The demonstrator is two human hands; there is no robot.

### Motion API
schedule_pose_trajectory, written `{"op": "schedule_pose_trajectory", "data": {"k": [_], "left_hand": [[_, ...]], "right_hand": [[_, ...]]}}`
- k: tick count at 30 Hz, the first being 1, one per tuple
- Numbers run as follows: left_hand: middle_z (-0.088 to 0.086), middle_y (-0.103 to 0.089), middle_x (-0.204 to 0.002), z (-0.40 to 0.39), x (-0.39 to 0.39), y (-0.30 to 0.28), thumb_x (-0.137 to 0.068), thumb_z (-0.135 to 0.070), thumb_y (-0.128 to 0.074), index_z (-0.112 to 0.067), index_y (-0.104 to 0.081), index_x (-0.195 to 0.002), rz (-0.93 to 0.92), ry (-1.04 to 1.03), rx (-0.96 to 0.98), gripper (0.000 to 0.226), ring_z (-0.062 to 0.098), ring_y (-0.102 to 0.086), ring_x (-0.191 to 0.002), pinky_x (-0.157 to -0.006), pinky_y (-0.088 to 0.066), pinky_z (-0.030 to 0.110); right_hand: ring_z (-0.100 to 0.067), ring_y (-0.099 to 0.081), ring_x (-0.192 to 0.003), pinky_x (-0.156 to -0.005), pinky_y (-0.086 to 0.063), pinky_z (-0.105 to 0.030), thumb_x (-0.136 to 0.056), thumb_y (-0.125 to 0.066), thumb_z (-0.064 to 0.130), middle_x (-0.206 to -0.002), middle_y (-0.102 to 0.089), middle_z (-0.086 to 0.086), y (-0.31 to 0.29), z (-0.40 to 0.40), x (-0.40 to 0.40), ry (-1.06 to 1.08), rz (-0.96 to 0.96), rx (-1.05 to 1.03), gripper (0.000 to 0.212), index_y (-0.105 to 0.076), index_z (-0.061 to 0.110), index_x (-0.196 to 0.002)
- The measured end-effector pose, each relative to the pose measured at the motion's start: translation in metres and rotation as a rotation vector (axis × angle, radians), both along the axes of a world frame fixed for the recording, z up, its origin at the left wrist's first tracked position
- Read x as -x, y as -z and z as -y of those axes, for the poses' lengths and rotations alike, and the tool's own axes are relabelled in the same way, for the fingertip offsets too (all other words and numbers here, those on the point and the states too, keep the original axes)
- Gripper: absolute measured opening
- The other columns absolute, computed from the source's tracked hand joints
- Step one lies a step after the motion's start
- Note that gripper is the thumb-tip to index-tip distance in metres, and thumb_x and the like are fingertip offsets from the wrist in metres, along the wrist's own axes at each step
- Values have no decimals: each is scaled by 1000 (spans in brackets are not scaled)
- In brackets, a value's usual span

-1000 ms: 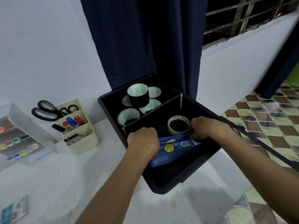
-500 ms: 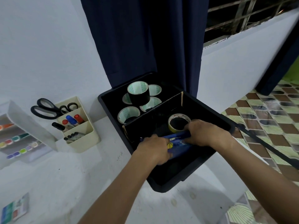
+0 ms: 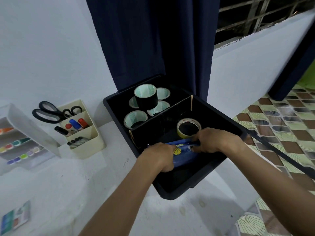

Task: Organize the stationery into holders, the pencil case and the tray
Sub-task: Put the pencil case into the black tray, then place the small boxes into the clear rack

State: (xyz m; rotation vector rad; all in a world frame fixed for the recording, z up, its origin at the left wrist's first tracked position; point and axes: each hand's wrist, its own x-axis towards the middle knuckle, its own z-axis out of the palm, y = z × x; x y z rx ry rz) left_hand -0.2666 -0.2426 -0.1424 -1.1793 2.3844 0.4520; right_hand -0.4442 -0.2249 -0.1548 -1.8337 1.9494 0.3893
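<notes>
Both hands are down inside the black tray [image 3: 226, 120], in its near compartment. Left hand [image 3: 159, 156] has its fingers curled round the left end of the blue pencil case [image 3: 183, 153], and the right hand [image 3: 216, 141] grips the case's right end, fingers folded over its top edge. Between the two hands the case shows a yellow basketball print (the rest of its pattern is too small to read). It lies across the compartment, just in front of a yellow tape roll [image 3: 188, 127] that lies flat near the cardboard divider [image 3: 162, 116].

Behind that divider, in the far compartment, sit several black tape rolls [image 3: 135, 119] with pale cores, one black roll [image 3: 145, 97] stacked on top of the others.

On the white bench [image 3: 51, 181], the tray fills the right side and juts over the right edge. Left of it stands a cream holder [image 3: 87, 143] against the wall, with black-handled scissors [image 3: 49, 113] in its back slot, markers [image 3: 75, 124] in the middle and dark pens in the front. At the far left edge a clear plastic case [image 3: 25, 133] holds rows of coloured items. A small printed card [image 3: 15, 218] lies at the near left corner.
</notes>
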Motion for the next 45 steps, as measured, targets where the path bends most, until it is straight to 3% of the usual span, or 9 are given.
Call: {"op": "schedule_pose_trajectory", "data": {"k": [7, 12, 16, 25, 32, 36, 39, 42, 45], "left_hand": [[15, -46, -136, 3, -2, 4, -90, -27, -51, -24, -30, -146, -23, -16, -32, 60, 32, -50, -119, -95, -45, 38], [15, -48, -130, 5, -3, 6, -90, -22, -52, -23, -40, -141, -79, -45, -6, 52, 32, -54, -113, -90, -46, 37], [13, -46, -124, 4, -4, 9, -84, -16, -63, -12, -51, -125, -215, -139, 77, 43, 33, -51, -114, -96, -46, 44], [11, -63, -108, 5, -3, 12, -80, -14, -66, -11, -65, -103, -271, -137, 142, 23, 32, -63, -94, -85, -54, 44], [7, -66, -105, 19, -14, -1, -81, -12, -66, -15, -70, -94, -348, -154, 120, 15, 26, -65, -89, -82, -56, 40], [2, -67, -95, 24, -44, -37, -82, -16, -65, -17, -70, -97, -479, -242, 253, 16, 20, -64, -85, -80, -55, 31], [-2, -67, -93, 22, -87, -64, -83, -18, -62, -19, -72, -98, -509, -308, 412, 18, 16, -61, -84, -72, -45, 23], [-6, -59, -89, 16, -152, -78, -84, -20, -63, -22, -71, -99, -436, -473, 471, 17, 12, -56, -84, -72, -39, 21], [-2, -59, -100, 3, -231, -81, -82, -19, -66, -23, -69, -100, -298, -679, 491, 20, 13, -54, -84, -72, -41, 23]], "right_hand": [[-24, -62, -99, -88, -51, -35, -92, -53, 40, -112, -65, -7, 4, -3, -6, 28, 12, 37, 37, -61, 17, -120], [-22, -60, -98, -82, -52, -32, -83, -68, 35, -109, -61, -4, 3, -8, -14, 43, 70, 300, 27, -67, 19, -104], [-14, -61, -89, -80, -50, -27, -77, -76, 37, -95, -65, 5, -1, -8, -17, 25, 256, 142, 27, -70, 22, -99], [-19, -62, -90, -81, -51, -30, -74, -80, 24, -101, -67, -4, 5, 5, -23, 3, 207, 111, 28, -69, 15, -99], [-16, -62, -87, -77, -51, -26, -77, -77, 31, -95, -68, 2, -5, 5, -29, -57, 246, 149, 25, -69, 21, -98], [-13, -64, -80, -74, -52, -26, -78, -74, 30, -85, -68, 5, -33, 15, -56, -149, 337, 329, 18, -70, 22, -94], [-11, -59, -73, -63, -43, -14, -82, -70, 24, -83, -66, 3, -59, 30, -100, -283, 418, 432, 15, -70, 18, -95], [-7, -58, -76, -69, -45, -16, -84, -66, 23, -85, -61, 8, -75, 41, -162, -455, 499, 506, 16, -71, 19, -99], [-5, -55, -78, -68, -43, -13, -88, -63, 22, -90, -59, 9, -79, 41, -238, -682, 558, 450, 19, -69, 18, -105]]}}
